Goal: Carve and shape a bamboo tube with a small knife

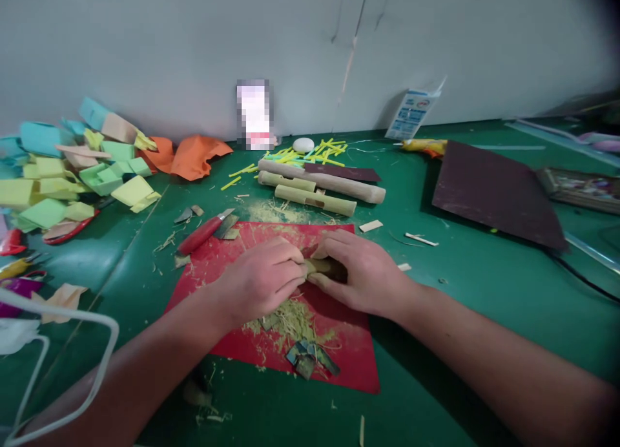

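Both hands meet over a red sheet (339,363) on the green tabletop. A short bamboo tube (320,266) lies between them, mostly covered by fingers. My right hand (363,266) is wrapped round its right part. My left hand (271,272) is closed at the tube's left end; whether it also pinches something small is hidden. Below the hands is a heap of pale shavings (295,321) with dark green chips (305,356). A red-handled knife (203,234) rests at the sheet's upper left edge.
Beyond the sheet lie cut bamboo tubes (314,199), a longer rod (339,181) and yellow strips (295,155). Folded coloured papers (53,176) are piled left, beside orange paper (198,156). A dark brown sheet (494,195) sits right. A white wire frame (109,350) crosses the lower left.
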Tool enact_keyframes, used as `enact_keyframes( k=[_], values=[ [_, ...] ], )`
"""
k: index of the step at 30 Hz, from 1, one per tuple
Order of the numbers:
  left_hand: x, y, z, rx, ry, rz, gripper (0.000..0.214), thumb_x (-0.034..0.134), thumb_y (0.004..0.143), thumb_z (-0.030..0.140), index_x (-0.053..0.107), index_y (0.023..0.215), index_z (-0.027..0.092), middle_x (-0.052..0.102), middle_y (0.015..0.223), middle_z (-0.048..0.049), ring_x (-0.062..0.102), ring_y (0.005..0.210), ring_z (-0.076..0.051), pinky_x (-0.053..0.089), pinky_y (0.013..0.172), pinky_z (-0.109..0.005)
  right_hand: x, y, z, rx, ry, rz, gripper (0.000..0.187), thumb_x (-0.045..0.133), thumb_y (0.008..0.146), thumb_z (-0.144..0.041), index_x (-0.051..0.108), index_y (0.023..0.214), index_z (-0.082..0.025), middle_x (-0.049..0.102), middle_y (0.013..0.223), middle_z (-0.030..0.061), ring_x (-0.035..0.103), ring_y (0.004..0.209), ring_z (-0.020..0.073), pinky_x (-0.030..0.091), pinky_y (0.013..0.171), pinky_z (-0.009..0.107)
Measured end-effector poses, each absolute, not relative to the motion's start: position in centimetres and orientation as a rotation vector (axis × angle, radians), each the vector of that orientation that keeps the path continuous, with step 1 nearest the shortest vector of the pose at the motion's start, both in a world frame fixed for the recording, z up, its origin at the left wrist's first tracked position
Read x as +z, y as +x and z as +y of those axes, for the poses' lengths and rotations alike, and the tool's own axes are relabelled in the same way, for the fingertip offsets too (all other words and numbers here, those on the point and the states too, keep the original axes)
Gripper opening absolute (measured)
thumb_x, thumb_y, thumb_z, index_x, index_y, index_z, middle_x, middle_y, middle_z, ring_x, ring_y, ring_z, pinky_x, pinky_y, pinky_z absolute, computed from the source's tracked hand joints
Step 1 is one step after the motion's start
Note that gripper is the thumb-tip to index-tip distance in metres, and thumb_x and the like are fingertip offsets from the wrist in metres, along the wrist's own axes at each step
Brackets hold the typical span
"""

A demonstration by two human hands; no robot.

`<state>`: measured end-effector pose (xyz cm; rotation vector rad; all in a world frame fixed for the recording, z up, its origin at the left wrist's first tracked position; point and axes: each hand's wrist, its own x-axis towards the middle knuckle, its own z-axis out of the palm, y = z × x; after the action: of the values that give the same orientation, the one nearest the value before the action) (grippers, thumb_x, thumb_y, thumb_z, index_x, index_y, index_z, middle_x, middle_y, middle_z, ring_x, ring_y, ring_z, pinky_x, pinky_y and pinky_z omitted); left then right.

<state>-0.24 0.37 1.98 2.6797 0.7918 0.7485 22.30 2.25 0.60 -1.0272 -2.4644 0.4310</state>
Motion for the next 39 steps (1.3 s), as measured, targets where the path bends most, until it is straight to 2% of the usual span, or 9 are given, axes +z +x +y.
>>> enact_keyframes(
  k=[16,23,39],
  values=[
    [2.3,-1.4,0.1,0.754,2.681,0.901,0.011,0.056,0.091,0.013,0.067,0.090,0.013,0.065,0.093,-0.0076,0.058,0.086,-0.015,0.049,0.078,-0.031,0.6,22.3,2.4,0.462,-1.024,-2.468,0.017,0.063,0.081,-0.034,0.057,0.085,-0.019,0.060,0.083,0.0040,0.052,0.076,0.0179,0.036,0.063,0.029],
    [2.2,-0.1,0.5,0.751,2.689,0.817,0.014,0.052,0.092,0.013,0.066,0.090,0.011,0.065,0.094,-0.0088,0.057,0.090,-0.017,0.050,0.080,-0.030,0.4,22.2,2.5,0.465,-1.023,-2.441,0.018,0.064,0.080,-0.035,0.058,0.086,-0.019,0.060,0.083,0.0041,0.053,0.077,0.0182,0.037,0.064,0.029],
    [2.7,-1.5,0.3,0.689,2.661,0.927,0.011,0.056,0.090,0.014,0.066,0.090,0.014,0.065,0.093,-0.0072,0.058,0.086,-0.016,0.050,0.077,-0.031,0.4,22.2,2.6,0.451,-1.041,-2.453,0.020,0.065,0.080,-0.037,0.057,0.084,-0.019,0.060,0.083,0.0042,0.052,0.076,0.0181,0.035,0.063,0.029]
  ],
)
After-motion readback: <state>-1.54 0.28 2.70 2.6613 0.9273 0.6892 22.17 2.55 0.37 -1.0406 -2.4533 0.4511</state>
